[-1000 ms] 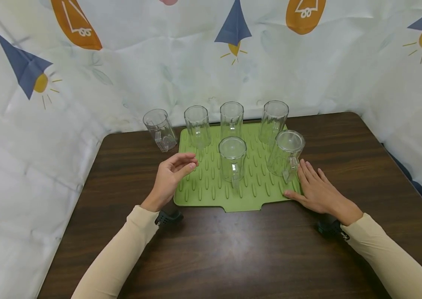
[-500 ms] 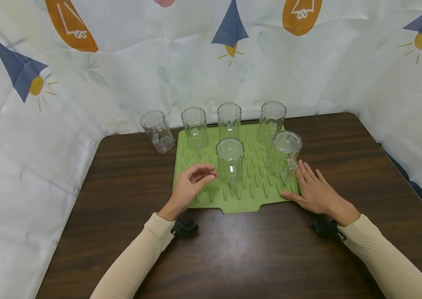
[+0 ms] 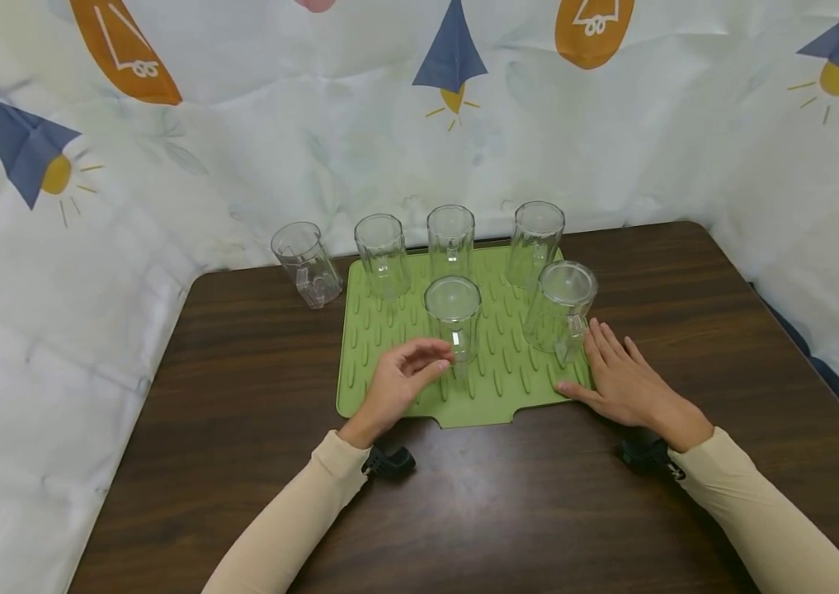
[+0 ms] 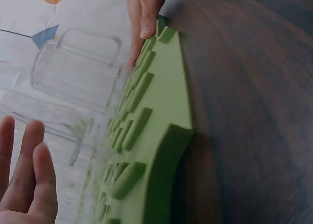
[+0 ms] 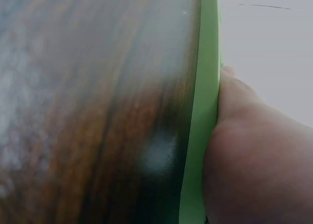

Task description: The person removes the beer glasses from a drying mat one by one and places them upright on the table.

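Observation:
My left hand (image 3: 406,381) hovers over the front of a green ridged mat (image 3: 393,404), fingers slightly bent and holding nothing. Its fingertips overlap the lower part of a clear glass mug (image 3: 452,307) that stands upside down, handle toward me. In the left wrist view, the fingers (image 4: 45,177) are extended beside the mugs. My right hand (image 3: 623,379) lies flat at the mat's front right corner, thumb on the mat. Near its fingertips stands another upside-down glass mug (image 3: 562,309). The right wrist view shows the heel of that hand (image 5: 259,155) against the mat's edge.
Along the mat's back stand three glass mugs, rims up: left (image 3: 384,256), middle (image 3: 452,239) and right (image 3: 535,243). Another mug (image 3: 308,264) stands on the dark wooden table (image 3: 256,371), left of the mat. A patterned white cloth (image 3: 330,124) hangs behind.
My left hand has moved right and toward me, from the mat's left edge to the front middle mug. The right hand stays in place. The mugs keep their places on the mat.

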{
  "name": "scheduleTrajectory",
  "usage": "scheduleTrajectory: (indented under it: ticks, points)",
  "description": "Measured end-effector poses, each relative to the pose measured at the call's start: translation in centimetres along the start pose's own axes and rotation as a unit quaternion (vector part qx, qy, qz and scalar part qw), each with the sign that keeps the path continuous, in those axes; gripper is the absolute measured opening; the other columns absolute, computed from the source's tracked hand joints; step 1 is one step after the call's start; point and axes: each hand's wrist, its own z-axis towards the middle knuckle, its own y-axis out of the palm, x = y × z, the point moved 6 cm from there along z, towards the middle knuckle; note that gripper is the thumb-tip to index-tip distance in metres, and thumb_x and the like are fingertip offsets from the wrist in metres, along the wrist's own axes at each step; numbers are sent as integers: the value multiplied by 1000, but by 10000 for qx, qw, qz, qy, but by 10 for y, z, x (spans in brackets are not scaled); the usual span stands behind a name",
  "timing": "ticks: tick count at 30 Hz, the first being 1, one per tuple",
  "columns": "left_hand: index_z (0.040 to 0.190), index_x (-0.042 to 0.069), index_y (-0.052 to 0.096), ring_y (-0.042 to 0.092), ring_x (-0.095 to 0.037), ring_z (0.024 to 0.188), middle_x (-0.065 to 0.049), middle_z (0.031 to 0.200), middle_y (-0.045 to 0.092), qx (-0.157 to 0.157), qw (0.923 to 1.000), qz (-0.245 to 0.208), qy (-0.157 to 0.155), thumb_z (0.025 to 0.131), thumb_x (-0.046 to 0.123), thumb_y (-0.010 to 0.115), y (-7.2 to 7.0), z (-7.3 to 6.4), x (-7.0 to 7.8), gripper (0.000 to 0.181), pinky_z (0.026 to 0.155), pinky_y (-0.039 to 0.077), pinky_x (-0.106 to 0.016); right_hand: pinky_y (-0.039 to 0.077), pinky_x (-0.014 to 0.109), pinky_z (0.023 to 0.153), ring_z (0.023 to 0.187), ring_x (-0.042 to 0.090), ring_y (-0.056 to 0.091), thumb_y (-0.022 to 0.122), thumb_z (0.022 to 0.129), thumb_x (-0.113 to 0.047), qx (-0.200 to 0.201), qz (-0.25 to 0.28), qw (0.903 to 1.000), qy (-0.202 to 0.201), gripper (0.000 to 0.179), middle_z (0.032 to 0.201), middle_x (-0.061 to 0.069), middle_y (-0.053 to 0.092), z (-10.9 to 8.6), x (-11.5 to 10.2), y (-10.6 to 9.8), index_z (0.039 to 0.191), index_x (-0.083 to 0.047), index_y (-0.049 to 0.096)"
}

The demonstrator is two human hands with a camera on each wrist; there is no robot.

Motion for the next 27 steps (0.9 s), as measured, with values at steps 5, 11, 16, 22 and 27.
scheduleTrajectory:
  ticks: [5, 11, 16, 22, 27]
  points:
    - [127, -8, 63, 73, -1, 106, -34, 126, 66, -76, 10000, -52, 0, 99, 2, 65, 7, -1, -3, 30, 94, 62, -27, 7, 74, 126, 161, 48, 4, 47, 100, -71, -12, -12, 10000, -7, 108, 173, 27, -5, -1, -2, -2, 163, 6, 6]
    - [127, -8, 62, 74, -3, 108, -35, 126, 65, -238, 9994, -214, 110, 99, 4, 65, 13, 0, -4, 31, 100, 62, -34, 9, 74, 126, 160, 49, 6, 47, 99, -71, -42, -51, 10000, -4, 108, 172, 29, -3, -2, -4, -4, 163, 7, 7]
    - [125, -6, 63, 74, -5, 110, -33, 124, 67, -326, 9991, -159, 228, 100, 5, 65, 17, 0, -6, 27, 102, 61, -43, 9, 73, 126, 160, 49, 6, 48, 99, -70, -56, -20, 10000, -5, 108, 172, 29, -2, -2, -5, -5, 162, 8, 8]
    - [123, -5, 64, 74, -10, 111, -32, 124, 68, -255, 9995, -48, 171, 98, 2, 67, 19, 0, -6, 26, 97, 63, -30, 9, 74, 126, 160, 50, 5, 49, 99, -70, -61, 73, 10000, 3, 109, 172, 30, -2, -1, -4, -5, 162, 8, 7]
    - [121, -6, 64, 74, -11, 109, -33, 122, 69, -106, 9998, -83, 157, 96, -1, 69, 20, 0, -7, 27, 95, 62, -25, 9, 74, 126, 160, 50, 5, 50, 99, -69, -47, 142, 9999, -14, 108, 172, 29, -3, -1, -5, -3, 162, 8, 7]
